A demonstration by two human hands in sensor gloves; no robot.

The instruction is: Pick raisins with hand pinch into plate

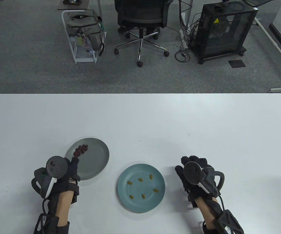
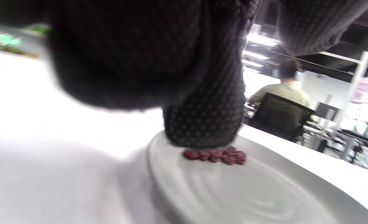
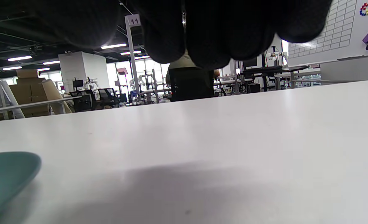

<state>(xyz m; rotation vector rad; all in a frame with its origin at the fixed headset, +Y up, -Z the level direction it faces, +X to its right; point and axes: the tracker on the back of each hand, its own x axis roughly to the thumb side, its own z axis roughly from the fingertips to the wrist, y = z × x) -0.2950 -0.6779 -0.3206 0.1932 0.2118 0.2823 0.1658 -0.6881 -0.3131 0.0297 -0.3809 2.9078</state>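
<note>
A small cluster of dark red, wrinkled raisins (image 1: 80, 150) lies on the rim side of a round grey plate (image 1: 95, 162), directly under the fingertips (image 2: 202, 130) of the left hand (image 1: 62, 173). In the left wrist view one gloved fingertip comes down onto the near end of the cluster, touching or all but touching it; whether a raisin is actually pinched between the fingers cannot be told, since the glove covers the contact. The rest of the grey plate spreads away from that hand toward the person's right.

Between the two hands, nearer the right one, sits a round teal plate (image 1: 155, 199) with six small yellow-green raisins (image 1: 140, 180) scattered apart over its floor.

The right hand (image 1: 196, 175) rests just beside the teal plate on its outer side, on the white table (image 1: 140, 117), its fingers curled inward and holding nothing that can be seen. In the right wrist view the curled gloved fingers (image 3: 208, 37) hang over bare tabletop, with the teal plate's rim at the lower left corner.
</note>
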